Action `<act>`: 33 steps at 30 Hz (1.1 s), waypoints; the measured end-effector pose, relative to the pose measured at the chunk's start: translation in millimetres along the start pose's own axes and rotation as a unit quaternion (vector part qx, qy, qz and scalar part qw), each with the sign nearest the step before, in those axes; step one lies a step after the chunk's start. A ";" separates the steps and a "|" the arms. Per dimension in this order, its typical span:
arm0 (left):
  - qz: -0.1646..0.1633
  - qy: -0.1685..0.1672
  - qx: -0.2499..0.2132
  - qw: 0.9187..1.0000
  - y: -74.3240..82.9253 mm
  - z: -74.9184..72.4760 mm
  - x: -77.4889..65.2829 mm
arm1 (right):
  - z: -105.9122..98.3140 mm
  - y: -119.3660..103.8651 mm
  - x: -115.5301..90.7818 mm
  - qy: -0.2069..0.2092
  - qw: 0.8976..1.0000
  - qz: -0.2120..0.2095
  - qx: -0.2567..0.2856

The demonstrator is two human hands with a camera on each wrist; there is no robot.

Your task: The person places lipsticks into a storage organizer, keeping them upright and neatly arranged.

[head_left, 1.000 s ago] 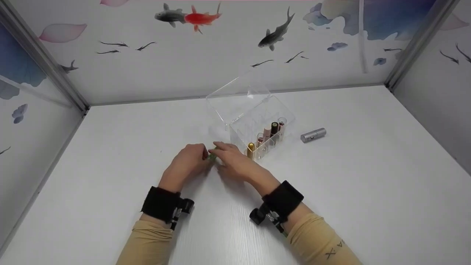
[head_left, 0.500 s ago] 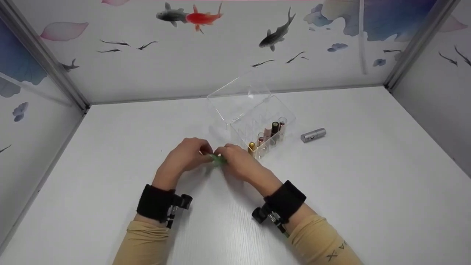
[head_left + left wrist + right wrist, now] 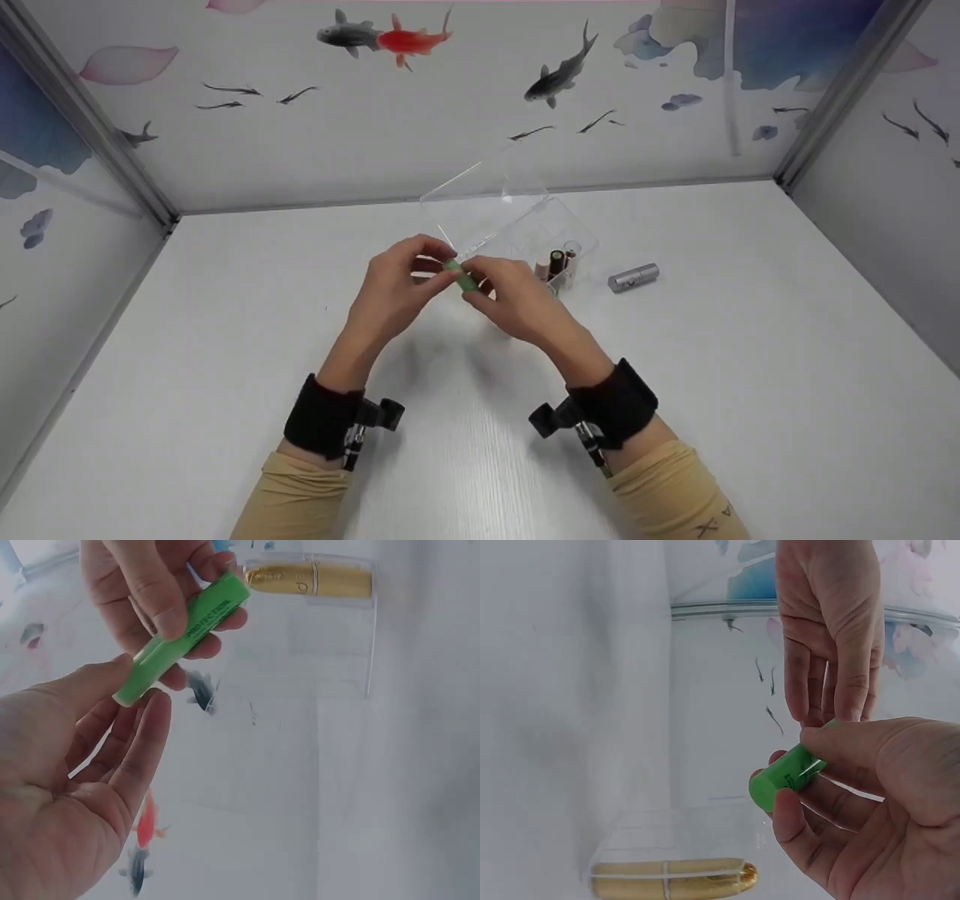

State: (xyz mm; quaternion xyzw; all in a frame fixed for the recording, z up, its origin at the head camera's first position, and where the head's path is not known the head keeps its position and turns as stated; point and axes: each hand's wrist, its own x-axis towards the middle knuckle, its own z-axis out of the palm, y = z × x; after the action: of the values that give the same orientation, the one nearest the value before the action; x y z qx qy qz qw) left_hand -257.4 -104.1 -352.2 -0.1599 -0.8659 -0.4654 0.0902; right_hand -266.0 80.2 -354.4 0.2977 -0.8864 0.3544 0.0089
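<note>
A green lip balm tube [image 3: 184, 637] with dark printing is held between both hands, raised in front of the clear organizer box. My left hand [image 3: 397, 285] pinches one end of it between thumb and fingertips. Around the other end my right hand [image 3: 517, 300] curls its thumb and fingers, as the right wrist view shows with the tube's round end [image 3: 763, 793] sticking out. Right behind the hands stands the clear box [image 3: 574, 217], its lid [image 3: 487, 187] raised. A gold lipstick [image 3: 307, 580] sits in the box near the right fingers; the hands hide it in the head view.
Several lipsticks, one of them a black tube [image 3: 556, 264], stand in the box's right-hand slots. To its right a silver tube [image 3: 634, 278] lies on the white table [image 3: 735, 360]. Printed wall panels [image 3: 360, 135] border the table at the back and sides.
Both hands have moved up and toward the box, lifting the green lip balm from near the table. It now shows plainly between them, and the right hand covers the box's front.
</note>
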 end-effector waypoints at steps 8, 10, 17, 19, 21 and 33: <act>0.048 0.033 -0.008 0.998 11.5 12.1 -2.5 | -23.2 3.5 -10.0 0.019 1.000 -0.011 0.015; 0.052 0.033 -0.006 0.998 12.9 14.6 -2.9 | -26.8 4.8 -11.9 0.016 1.000 -0.009 0.011; 0.057 0.032 0.002 0.998 17.3 22.0 -3.5 | -36.5 9.0 -17.9 0.002 1.000 0.009 -0.001; 0.060 0.035 0.004 0.998 18.2 24.1 -3.4 | -37.9 10.2 -18.8 0.001 1.000 0.010 -0.002; 0.063 0.037 0.007 0.997 18.8 26.3 -3.3 | -38.6 11.7 -19.4 0.001 1.000 0.007 -0.003; 0.102 0.093 0.011 0.990 29.4 47.0 2.8 | -46.0 19.4 -23.4 0.041 0.999 -0.002 0.022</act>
State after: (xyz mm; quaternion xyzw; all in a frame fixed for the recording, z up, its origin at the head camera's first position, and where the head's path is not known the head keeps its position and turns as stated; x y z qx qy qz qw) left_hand -249.8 -49.2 -354.4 -0.2027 -0.8378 -0.4572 0.2192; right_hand -266.1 132.6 -337.3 0.2851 -0.8764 0.3861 0.0394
